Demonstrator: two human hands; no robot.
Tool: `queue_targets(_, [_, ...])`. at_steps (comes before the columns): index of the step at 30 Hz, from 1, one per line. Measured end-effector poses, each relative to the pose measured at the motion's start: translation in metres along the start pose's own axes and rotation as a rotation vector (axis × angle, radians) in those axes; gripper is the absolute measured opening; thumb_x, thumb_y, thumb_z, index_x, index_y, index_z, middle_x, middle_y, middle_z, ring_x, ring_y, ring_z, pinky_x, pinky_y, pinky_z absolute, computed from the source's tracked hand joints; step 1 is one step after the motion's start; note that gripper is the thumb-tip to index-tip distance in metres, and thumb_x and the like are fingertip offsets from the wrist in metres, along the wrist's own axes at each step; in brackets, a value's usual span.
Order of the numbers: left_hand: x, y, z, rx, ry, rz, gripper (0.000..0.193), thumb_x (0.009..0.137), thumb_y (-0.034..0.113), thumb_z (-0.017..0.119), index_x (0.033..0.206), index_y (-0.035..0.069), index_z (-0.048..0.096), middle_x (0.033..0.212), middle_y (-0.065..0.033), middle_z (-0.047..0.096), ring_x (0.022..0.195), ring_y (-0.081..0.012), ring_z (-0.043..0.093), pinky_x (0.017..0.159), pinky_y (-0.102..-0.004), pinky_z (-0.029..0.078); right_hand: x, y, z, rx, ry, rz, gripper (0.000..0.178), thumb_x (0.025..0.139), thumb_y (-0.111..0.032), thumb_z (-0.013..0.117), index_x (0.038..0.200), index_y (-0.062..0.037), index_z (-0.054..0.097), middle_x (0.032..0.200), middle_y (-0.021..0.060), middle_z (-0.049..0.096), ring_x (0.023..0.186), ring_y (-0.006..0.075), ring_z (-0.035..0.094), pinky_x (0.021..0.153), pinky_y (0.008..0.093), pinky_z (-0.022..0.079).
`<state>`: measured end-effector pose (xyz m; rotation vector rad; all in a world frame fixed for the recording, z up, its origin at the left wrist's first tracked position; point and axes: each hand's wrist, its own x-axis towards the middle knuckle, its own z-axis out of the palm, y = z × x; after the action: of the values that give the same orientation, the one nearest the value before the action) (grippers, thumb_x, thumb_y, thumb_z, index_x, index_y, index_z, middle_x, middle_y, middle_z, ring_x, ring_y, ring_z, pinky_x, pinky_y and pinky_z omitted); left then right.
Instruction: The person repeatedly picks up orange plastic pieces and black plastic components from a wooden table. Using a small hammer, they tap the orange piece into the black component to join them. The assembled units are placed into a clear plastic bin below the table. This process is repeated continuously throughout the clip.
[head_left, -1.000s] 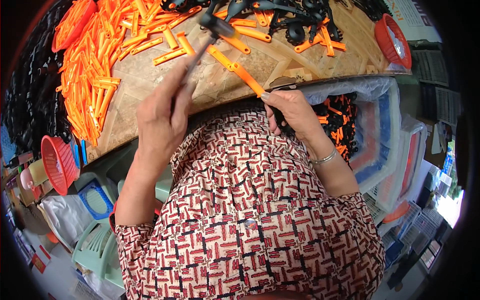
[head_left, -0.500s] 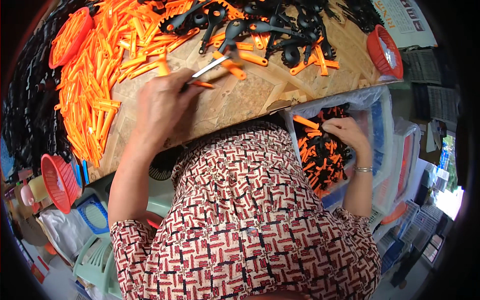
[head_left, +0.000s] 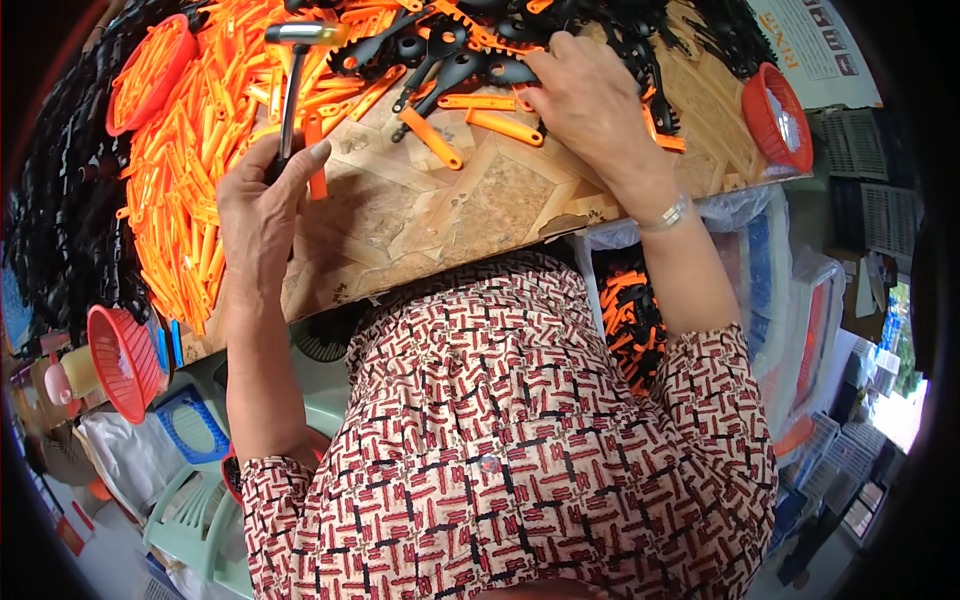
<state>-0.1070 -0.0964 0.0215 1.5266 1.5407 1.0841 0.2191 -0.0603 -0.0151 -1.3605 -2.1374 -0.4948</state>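
Observation:
My left hand (head_left: 262, 215) grips a small hammer (head_left: 292, 100), its metal head raised over the orange pile. A single orange handle (head_left: 316, 158) shows beside the hammer's shaft, against the fingers of that hand. Farther right, my right hand (head_left: 595, 110) reaches over the table with bent fingers, at the edge of the black utensil heads (head_left: 455, 72), some spoon-shaped and some toothed. Whatever its fingertips close on is hidden. Below and left of it lie loose orange handles (head_left: 505, 127) on the tabletop.
A large heap of orange handles (head_left: 180, 190) covers the table's left side. Red baskets (head_left: 777, 120) stand at the right edge and on the left. By my lap, a plastic-lined bin (head_left: 632, 320) holds orange and black pieces. The wooden table's front edge (head_left: 450, 258) crosses before me.
My right hand has left the bin and come up over the table to the black heads. My left hand has drawn back leftward, and the hammer now points upright.

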Motion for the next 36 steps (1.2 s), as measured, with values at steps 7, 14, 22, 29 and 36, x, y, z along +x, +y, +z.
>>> queue_targets(7, [-0.003,-0.015,0.003,-0.334,-0.088,-0.073,0.014,0.091,0.016,0.076,0.090,0.008,0.064,0.070,0.0040,0.060,0.058,-0.0031,0.054,0.050,-0.0184,0.039,0.014,0.004,-0.004,0.145,0.021,0.119,0.017,0.082,-0.022,0.071,0.081,-0.0055,0.066,0.086,0.0108,0.057,0.083,0.0311,0.065,0.072,0.0435,0.051])
queue_targets(14, [-0.006,-0.010,0.016,-0.426,-0.123,-0.120,0.014,0.092,0.015,0.073,0.095,0.005,0.064,0.073,-0.0001,0.062,0.059,-0.0050,0.055,0.050,-0.0185,0.040,-0.001,-0.005,-0.022,0.318,0.322,0.136,0.014,0.084,-0.009,0.073,0.098,-0.0107,0.073,0.082,0.0069,0.070,0.071,0.0255,0.069,0.061,0.0314,0.052])
queue_targets(22, [-0.016,-0.009,0.011,-0.306,-0.042,-0.188,0.016,0.092,0.018,0.074,0.094,0.005,0.064,0.071,0.0000,0.060,0.058,-0.0046,0.053,0.049,-0.0190,0.038,-0.010,-0.015,-0.002,0.920,0.345,0.495,0.019,0.094,-0.001,0.065,0.113,-0.0015,0.069,0.098,0.0080,0.076,0.089,0.0085,0.071,0.079,0.0234,0.055])
queue_targets(29, [-0.024,-0.029,-0.013,0.459,0.027,0.174,0.040,0.089,0.018,0.075,0.126,0.005,0.067,0.089,-0.0085,0.062,0.077,-0.0188,0.061,0.069,-0.0321,0.050,-0.038,-0.056,-0.019,1.606,0.184,0.512,0.023,0.096,-0.002,0.063,0.118,0.0006,0.061,0.102,0.0109,0.073,0.099,0.0148,0.069,0.086,0.0262,0.055])
queue_targets(36, [-0.048,-0.035,-0.048,0.793,0.287,0.362,0.043,0.093,0.008,0.070,0.135,0.011,0.063,0.092,-0.0086,0.064,0.082,-0.0215,0.062,0.075,-0.0334,0.051,-0.051,-0.118,-0.026,1.184,-0.012,0.070,0.021,0.081,0.005,0.065,0.100,-0.0031,0.060,0.084,0.0117,0.065,0.078,0.0296,0.068,0.069,0.0384,0.054])
